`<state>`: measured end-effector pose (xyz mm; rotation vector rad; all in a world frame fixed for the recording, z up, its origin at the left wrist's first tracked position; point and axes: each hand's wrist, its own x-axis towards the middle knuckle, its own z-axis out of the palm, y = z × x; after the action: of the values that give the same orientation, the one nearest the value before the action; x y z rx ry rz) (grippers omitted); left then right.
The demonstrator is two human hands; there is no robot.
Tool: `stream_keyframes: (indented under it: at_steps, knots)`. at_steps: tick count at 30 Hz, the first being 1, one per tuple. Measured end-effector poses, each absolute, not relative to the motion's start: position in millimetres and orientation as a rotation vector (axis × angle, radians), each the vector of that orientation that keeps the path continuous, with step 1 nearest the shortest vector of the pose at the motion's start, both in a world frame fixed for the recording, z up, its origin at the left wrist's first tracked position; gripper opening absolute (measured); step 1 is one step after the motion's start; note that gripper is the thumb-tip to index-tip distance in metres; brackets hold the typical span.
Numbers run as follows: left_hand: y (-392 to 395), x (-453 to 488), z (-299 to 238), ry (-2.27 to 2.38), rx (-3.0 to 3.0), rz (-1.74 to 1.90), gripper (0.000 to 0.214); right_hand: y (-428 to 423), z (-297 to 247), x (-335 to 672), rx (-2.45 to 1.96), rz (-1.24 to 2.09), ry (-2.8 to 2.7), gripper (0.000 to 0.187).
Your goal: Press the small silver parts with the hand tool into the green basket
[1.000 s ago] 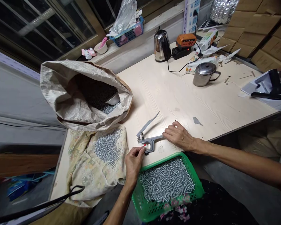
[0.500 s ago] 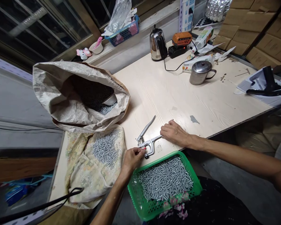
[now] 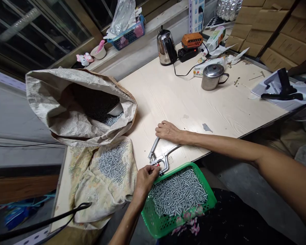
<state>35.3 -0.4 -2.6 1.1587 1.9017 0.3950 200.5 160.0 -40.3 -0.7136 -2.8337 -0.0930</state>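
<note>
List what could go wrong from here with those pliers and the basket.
Pinch: the left hand has fingertips at the head of the pliers while the right hand lies on the upper handle. Spill: the green basket of screws sits past the table edge and might tip.

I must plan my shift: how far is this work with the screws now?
Done, it seems: the green basket holds many screws. In hand: the left hand pinches a small piece at the pliers; the right hand presses their handle. Left: the pile on the cloth and the sack.
</note>
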Motion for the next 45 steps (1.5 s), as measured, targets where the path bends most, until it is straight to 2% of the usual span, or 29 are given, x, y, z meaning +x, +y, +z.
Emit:
stream_keyframes:
  at_steps: [9,14,15,17,19,22,31,37,39,43,45]
  knots:
    - [0.0,36.5,-6.4,1.945,1.201,0.353,0.045,158.2,-47.1,217.3,-0.726,-0.192,-2.744,0.033]
    - [-1.2,33.0,-11.3,1.907,1.178,0.373,0.047,146.2,-41.7,234.8,-0.820,0.049,-2.781,0.018]
    - [-1.4,32.7,-11.9,1.903,1.170,0.379,0.047,142.6,-39.6,239.7,-0.824,0.121,-2.773,0.026]
    - [-1.8,32.7,-12.2,1.897,1.153,0.393,0.047,136.0,-36.2,250.7,-0.798,0.254,-2.758,0.059]
    - [-2.0,33.3,-11.2,1.901,1.142,0.406,0.048,131.5,-34.5,261.0,-0.752,0.371,-2.772,0.083]
    - [-1.6,34.5,-8.5,1.910,1.147,0.407,0.051,130.2,-33.7,269.7,-0.707,0.478,-2.796,0.094]
    - [-7.3,31.2,-12.1,1.911,1.206,0.359,0.055,130.5,-20.3,266.2,-0.680,0.461,-2.823,0.067]
    - [-5.8,51.9,-9.3,2.049,1.908,0.513,0.038,120.9,-15.0,262.5,-0.741,0.469,-2.847,0.042]
    - [8.9,59.6,-11.5,1.913,2.162,0.479,0.044,117.5,-12.5,260.5,-0.744,0.463,-2.852,0.042]
    - [45.1,63.5,-17.8,1.648,2.371,0.256,0.055,116.3,-6.6,258.4,-0.829,0.462,-2.869,0.056]
    - [56.5,62.5,-17.9,1.604,2.377,0.167,0.053,118.3,-5.8,258.3,-0.857,0.469,-2.883,0.048]
